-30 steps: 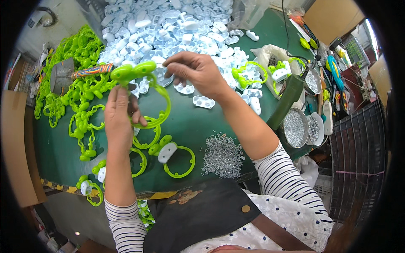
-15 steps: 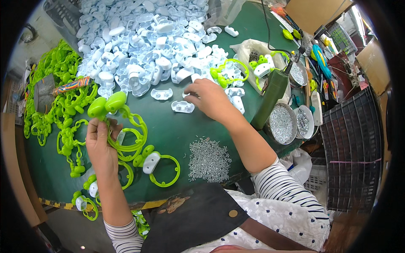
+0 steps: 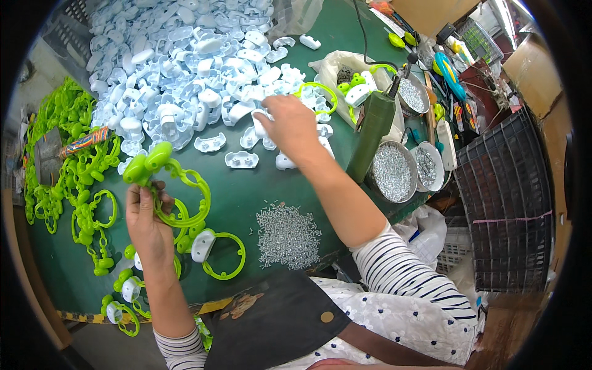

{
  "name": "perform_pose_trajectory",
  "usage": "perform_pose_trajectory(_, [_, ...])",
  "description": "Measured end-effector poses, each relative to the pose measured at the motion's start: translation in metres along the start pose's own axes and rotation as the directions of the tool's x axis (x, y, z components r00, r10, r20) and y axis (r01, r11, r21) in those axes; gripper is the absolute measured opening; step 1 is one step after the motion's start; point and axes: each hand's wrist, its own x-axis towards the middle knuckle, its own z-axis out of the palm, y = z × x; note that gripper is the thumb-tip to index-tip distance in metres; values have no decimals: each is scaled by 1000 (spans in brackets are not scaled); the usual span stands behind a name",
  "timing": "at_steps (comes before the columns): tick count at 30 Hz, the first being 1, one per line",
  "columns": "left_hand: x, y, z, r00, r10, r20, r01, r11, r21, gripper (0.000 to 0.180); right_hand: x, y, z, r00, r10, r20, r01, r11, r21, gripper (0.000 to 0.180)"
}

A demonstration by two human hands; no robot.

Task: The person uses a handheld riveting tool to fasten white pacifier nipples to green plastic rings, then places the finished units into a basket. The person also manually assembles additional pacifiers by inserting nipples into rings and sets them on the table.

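The right hand (image 3: 290, 126) hides its own fingers' grasp.

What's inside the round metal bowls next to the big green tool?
Both metal bowls hold heaps of tiny silvery bits, like the loose pile of screws on the green table. The heaps cover the bowl bottoms, so anything underneath is hidden.

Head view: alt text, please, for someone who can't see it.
The left hand holds a green plastic ring above a green table, while the right hand reaches into a pile of white plastic caps.
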Motion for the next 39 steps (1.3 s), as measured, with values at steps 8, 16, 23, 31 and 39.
perform_pose_trajectory(8, [-5,-2,13,998,-58,-3,58,997,-45,19,18,-15,63,996,-19,92,60,885,-462,14])
perform_pose_trajectory(16, [-2,-9,-8,991,-132,-21,123,962,-242,18,19,8,41,969,-63,237,128,954,-272,27])
perform_pose_trajectory(23, [-3,-18,3,979,-205,3,198,940,-279,20,17,13,-2,975,77,210,-129,960,247,26])
perform_pose_trajectory(31, [-7,-24,17,967,-253,25,251,937,-244,22,-18,6,3,998,-18,59,15,999,47,32])
perform_pose_trajectory(39, [-6,-30,21,966,-254,44,257,940,-224,22,-27,-23,5,933,147,328,-173,983,53,52])
